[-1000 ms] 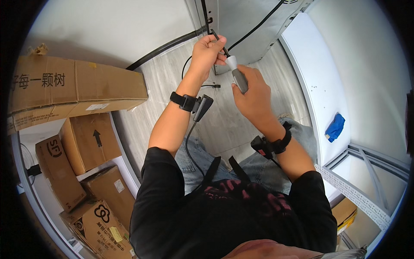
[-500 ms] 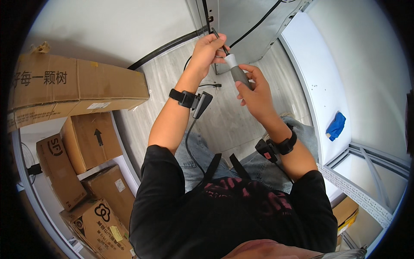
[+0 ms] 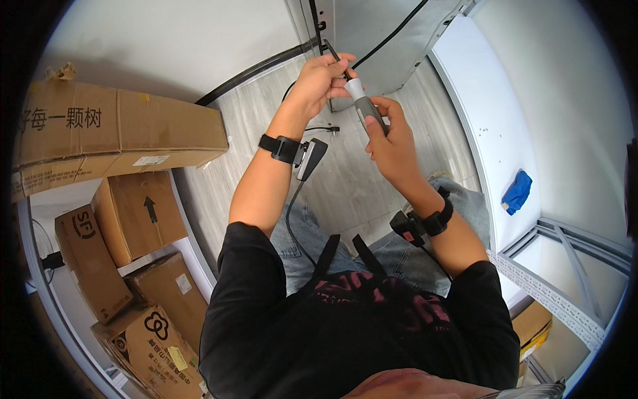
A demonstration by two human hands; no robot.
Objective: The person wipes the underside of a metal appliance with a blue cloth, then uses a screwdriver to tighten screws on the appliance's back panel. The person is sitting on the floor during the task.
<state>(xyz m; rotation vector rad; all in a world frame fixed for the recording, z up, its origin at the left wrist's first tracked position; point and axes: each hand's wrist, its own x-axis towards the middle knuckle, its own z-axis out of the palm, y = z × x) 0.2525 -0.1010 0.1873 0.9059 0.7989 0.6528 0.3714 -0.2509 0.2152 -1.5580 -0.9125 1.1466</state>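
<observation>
A screwdriver-like tool with a grey handle (image 3: 369, 113), a pale collar (image 3: 354, 87) and a thin dark shaft (image 3: 333, 51) slants up and to the left. My right hand (image 3: 396, 143) is closed round the handle, its thumb lying along it. Farther up, my left hand (image 3: 318, 83) pinches the shaft between thumb and fingers. The shaft's far end reaches beside an upright metal post (image 3: 324, 16) with slots; whether it touches the post I cannot tell. Part of the shaft is hidden by my left fingers.
A grey metal panel (image 3: 365, 40) stands beyond my hands, crossed by a black cable (image 3: 392, 34). Cardboard boxes (image 3: 159, 120) fill the left side. A short plug lead (image 3: 322, 129) lies on the floor. On the right are a white ledge with a blue cloth (image 3: 517, 192) and a metal frame (image 3: 565, 286).
The tool has shifted slightly up and left. My right thumb and fingers have changed place a little on the handle; my left hand has hardly moved.
</observation>
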